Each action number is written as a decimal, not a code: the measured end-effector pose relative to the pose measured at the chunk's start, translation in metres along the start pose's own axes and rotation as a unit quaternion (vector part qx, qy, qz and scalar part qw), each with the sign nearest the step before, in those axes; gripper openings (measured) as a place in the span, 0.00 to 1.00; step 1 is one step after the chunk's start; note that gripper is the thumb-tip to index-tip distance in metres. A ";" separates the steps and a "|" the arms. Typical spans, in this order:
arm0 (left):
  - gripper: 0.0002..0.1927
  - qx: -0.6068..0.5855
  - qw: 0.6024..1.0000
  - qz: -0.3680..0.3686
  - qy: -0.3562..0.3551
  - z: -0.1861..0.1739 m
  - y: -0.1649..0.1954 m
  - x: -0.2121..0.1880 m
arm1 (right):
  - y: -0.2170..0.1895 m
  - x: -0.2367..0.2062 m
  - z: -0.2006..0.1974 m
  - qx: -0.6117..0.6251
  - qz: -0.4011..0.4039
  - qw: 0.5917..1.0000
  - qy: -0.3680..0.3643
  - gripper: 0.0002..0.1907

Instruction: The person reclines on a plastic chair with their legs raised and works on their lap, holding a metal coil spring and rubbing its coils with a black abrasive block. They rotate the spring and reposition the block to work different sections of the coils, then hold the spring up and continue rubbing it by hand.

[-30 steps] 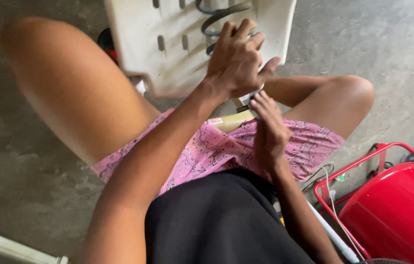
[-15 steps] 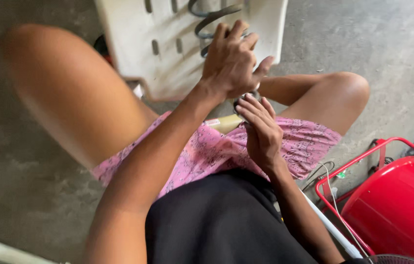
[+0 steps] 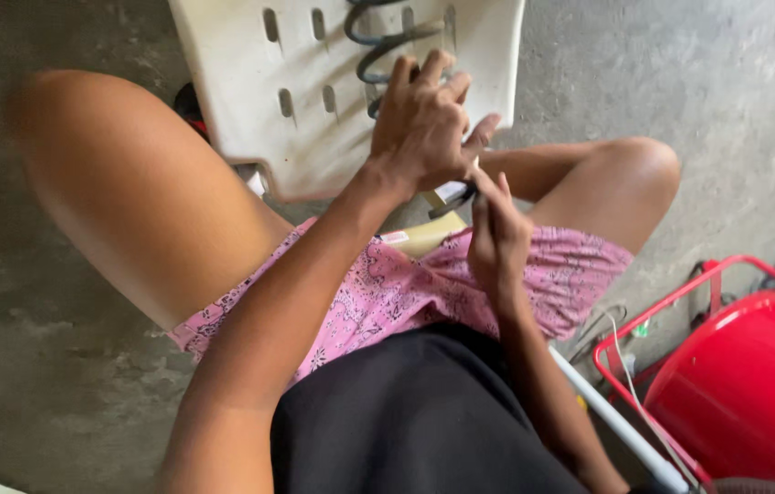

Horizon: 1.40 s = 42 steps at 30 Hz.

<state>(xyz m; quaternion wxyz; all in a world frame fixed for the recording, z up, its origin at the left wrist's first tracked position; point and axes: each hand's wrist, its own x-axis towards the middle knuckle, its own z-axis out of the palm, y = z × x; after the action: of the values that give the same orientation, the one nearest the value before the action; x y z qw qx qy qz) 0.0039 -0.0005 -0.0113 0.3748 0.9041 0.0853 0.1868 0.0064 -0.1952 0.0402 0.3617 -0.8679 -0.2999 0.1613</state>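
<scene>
Our left hand (image 3: 424,123) has its fingers curled and drawn together over the near edge of the white slotted plastic panel (image 3: 314,101), the thumb stretched out to the right; the grip looks meant to steady the panel against our knees while the other hand works. Just under that thumb we see a small dark, thin piece (image 3: 453,199), perhaps a wire end or a clip, poking out beside a pale yellowish block (image 3: 429,236) that rests on the lap. Whether the left fingers actually pinch the dark piece we cannot tell, since the palm hides it

Our right hand (image 3: 497,240) comes up from below with its fingertips bunched close together, touching or nearly touching that dark piece; the pads are turned away from us, so a true clamp cannot be confirmed. The two hands meet at one spot, which suggests one holds and the other picks or pulls

Further out, dark coiled wire (image 3: 387,46) loops over the top of the panel, just above the left knuckles. The panel leans across our bare thighs, propped there as a work surface, above the pink patterned shorts (image 3: 387,293). To the right, well apart on the concrete floor (image 3: 680,82), stands a red bucket-like tub (image 3: 753,384) inside a red wire frame (image 3: 708,274), with a pale tube (image 3: 616,425) running past it
</scene>
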 end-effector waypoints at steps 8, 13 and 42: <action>0.35 0.011 1.000 0.001 -0.008 0.001 -0.003 0.002 | 0.002 0.000 0.003 0.016 0.012 1.000 -0.023 0.14; 0.36 0.006 0.999 -0.010 -0.045 0.002 -0.002 0.003 | -0.006 -0.012 0.001 -0.070 -0.115 0.990 -0.030 0.15; 0.34 0.015 1.000 -0.005 0.018 0.007 0.000 0.002 | -0.006 -0.006 0.014 0.032 -0.066 0.997 0.021 0.19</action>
<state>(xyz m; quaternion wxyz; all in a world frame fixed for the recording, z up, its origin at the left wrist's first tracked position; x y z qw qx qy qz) 0.0086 -0.0038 -0.0153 0.3604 0.9058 0.0989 0.1999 -0.0073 -0.1880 0.0352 0.4056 -0.8371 -0.3440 0.1283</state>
